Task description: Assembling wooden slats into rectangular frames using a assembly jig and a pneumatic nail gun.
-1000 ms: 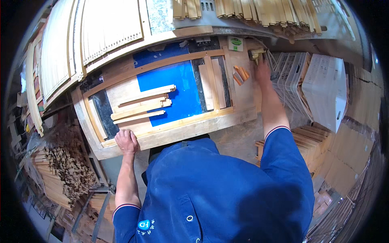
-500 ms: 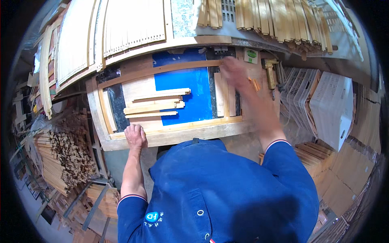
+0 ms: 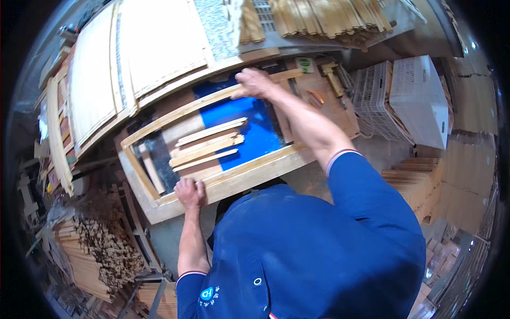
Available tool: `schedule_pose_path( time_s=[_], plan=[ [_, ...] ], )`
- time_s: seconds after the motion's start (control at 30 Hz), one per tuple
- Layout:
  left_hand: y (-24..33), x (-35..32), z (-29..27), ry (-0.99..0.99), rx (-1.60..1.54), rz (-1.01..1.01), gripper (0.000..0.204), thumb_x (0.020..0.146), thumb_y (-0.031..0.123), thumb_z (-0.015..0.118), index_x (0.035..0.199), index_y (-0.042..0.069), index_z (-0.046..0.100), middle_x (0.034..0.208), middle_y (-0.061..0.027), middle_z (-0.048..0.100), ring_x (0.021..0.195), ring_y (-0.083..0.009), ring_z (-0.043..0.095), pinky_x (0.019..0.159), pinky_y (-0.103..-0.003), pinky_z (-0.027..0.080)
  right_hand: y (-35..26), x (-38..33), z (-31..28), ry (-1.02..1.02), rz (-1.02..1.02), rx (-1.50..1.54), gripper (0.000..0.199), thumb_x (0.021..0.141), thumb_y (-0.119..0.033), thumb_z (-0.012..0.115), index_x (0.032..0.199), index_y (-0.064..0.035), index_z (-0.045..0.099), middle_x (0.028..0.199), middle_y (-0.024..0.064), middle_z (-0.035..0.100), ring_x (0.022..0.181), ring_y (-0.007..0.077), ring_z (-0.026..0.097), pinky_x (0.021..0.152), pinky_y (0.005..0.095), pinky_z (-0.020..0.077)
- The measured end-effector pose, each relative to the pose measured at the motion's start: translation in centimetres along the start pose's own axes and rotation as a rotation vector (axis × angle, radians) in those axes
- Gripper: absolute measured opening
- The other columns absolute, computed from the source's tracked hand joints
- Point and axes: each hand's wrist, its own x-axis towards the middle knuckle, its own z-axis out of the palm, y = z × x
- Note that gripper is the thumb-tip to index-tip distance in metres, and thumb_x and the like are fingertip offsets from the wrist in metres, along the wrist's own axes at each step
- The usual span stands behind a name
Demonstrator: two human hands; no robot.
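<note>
My right hand (image 3: pixel 254 83) is closed around a long wooden strip (image 3: pixel 186 110), past its middle toward the right end. The strip runs across the far side of a wooden assembly board (image 3: pixel 239 183). My left hand (image 3: pixel 189 193) rests at the board's near edge, its fingers curled over the near rail (image 3: pixel 260 166). Between my hands several short wooden strips (image 3: pixel 204 150) lie side by side, partly over a blue sheet (image 3: pixel 257 119). A loose short slat (image 3: pixel 152 169) lies by the board's left rail (image 3: pixel 139 171).
A brass-coloured air nailer (image 3: pixel 333 80), a green-and-white box (image 3: pixel 305 65) and an orange-handled tool (image 3: pixel 315 98) lie to the right. White plastic crates (image 3: pixel 419 98) stand beyond. Pale slatted panels (image 3: pixel 162 45) and bundled strips (image 3: pixel 329 18) occupy the far side. Stacked sticks (image 3: pixel 101 250) stand left.
My right hand has moved left from the board's far right and grips the long strip, whose paler face now shows. The view has turned slightly. My left hand stays at the near edge.
</note>
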Motion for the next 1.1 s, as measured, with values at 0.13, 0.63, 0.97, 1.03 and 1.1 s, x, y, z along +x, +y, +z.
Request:
schedule_pose_path(
  time_s=[0.13,0.63,0.97,1.03,1.1],
  plan=[
    [0.0,-0.5,-0.9,-0.057,-0.031,0.05,0.039,0.078,0.046,0.076,0.079,0.011,0.06,0.079,-0.0114,0.054,0.078,-0.0326,0.054,0.073,-0.047,0.039,-5.3,-6.2,-6.6,0.324,-0.115,-0.176,0.062,0.075,-0.072,0.07,0.082,-0.0113,0.059,0.087,0.0074,0.056,0.087,0.0282,0.06,0.072,0.0416,0.0524],
    [17.0,5.8,-7.4,-0.621,-0.03,0.92,0.033,0.09,0.042,0.068,0.083,0.01,0.065,0.068,-0.0106,0.069,0.065,-0.0295,0.071,0.056,-0.043,0.054,-13.8,-38.0,-8.2,1.057,0.647,0.451,0.043,0.086,-0.031,0.081,0.116,-0.0032,0.069,0.107,0.0083,0.068,0.096,0.0178,0.067,0.085,0.0316,0.0563],
    [29.8,-5.6,9.0,-0.404,0.019,1.354,0.024,0.094,0.029,0.059,0.11,0.021,0.076,0.117,-0.0018,0.072,0.11,-0.0188,0.069,0.079,-0.04,0.057,-18.0,-32.3,-2.9,1.214,0.718,1.11,0.064,0.087,-0.024,0.076,0.131,0.0074,0.043,0.103,0.019,0.069,0.093,0.0225,0.069,0.077,0.0339,0.0554],
    [29.6,-4.9,12.0,-0.798,-0.188,1.362,0.022,0.093,0.024,0.058,0.107,0.015,0.073,0.104,-0.0095,0.07,0.111,-0.0252,0.063,0.095,-0.043,0.048,-14.5,-34.3,0.2,1.204,0.812,0.982,0.054,0.088,-0.016,0.073,0.128,0.0058,0.045,0.099,0.0168,0.07,0.089,0.0212,0.07,0.077,0.0332,0.0561],
    [32.9,-4.2,5.8,-0.67,-0.194,1.707,0.033,0.087,0.027,0.065,0.116,0.01,0.069,0.114,-0.0118,0.067,0.116,-0.0288,0.062,0.098,-0.046,0.049,-10.9,-38.2,4.2,1.238,0.831,1.12,0.046,0.089,-0.01,0.071,0.125,0.0044,0.047,0.101,0.0156,0.07,0.088,0.0217,0.07,0.077,0.0324,0.0575]
  ],
)
